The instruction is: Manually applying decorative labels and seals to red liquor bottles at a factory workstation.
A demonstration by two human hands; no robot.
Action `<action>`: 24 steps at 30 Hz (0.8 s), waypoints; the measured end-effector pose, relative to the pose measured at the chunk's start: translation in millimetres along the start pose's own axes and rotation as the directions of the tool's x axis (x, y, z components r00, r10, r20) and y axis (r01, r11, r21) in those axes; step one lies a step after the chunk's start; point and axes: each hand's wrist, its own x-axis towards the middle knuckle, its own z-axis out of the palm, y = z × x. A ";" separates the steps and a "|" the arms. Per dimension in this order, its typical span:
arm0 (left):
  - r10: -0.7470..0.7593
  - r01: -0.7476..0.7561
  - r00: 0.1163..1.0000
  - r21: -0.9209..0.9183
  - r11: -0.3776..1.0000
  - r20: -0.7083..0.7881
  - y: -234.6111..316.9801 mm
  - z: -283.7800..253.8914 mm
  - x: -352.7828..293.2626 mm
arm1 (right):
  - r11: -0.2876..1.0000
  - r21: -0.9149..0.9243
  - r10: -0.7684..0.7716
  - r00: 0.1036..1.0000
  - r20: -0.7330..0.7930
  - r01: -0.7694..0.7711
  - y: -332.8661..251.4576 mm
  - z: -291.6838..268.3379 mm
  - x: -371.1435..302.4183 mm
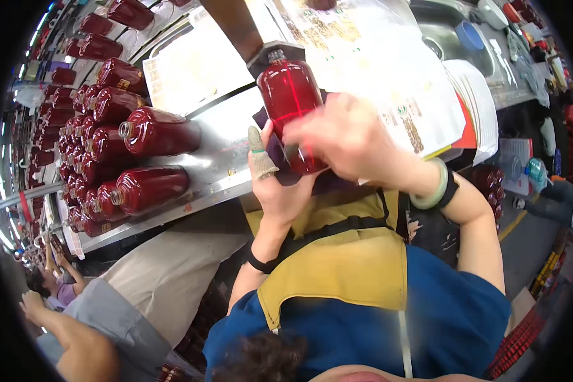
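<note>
A red glass bottle (pixel 291 89) lies with its neck pointing away from me, against a dark metal bracket (pixel 258 58). Thin red light lines cross on its side. My left hand (pixel 279 194) grips the bottle's near end, thumb on one side and fingers on the other. Cloth-like covers wrap one finger of that hand. Above the bottle's lower side is my right hand (pixel 347 137), smeared by motion; its fingertips are blurred, so whether they hold anything cannot be made out. Dark cloth (pixel 275 149) shows beneath the bottle.
Several red bottles (pixel 162 130) lie in rows on the metal table (pixel 219 156) at left. Printed label sheets (pixel 420 83) cover the table at right and behind. A metal sink (pixel 449 28) holds a blue bowl (pixel 470 35). Another person's arm (pixel 76 331) is at lower left.
</note>
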 end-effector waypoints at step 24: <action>-0.003 0.009 0.994 -0.058 0.998 0.109 -14.8 -4.5 2.2 | 0.983 0.016 -0.186 0.972 0.147 0.185 -18.2 -5.7 -16.5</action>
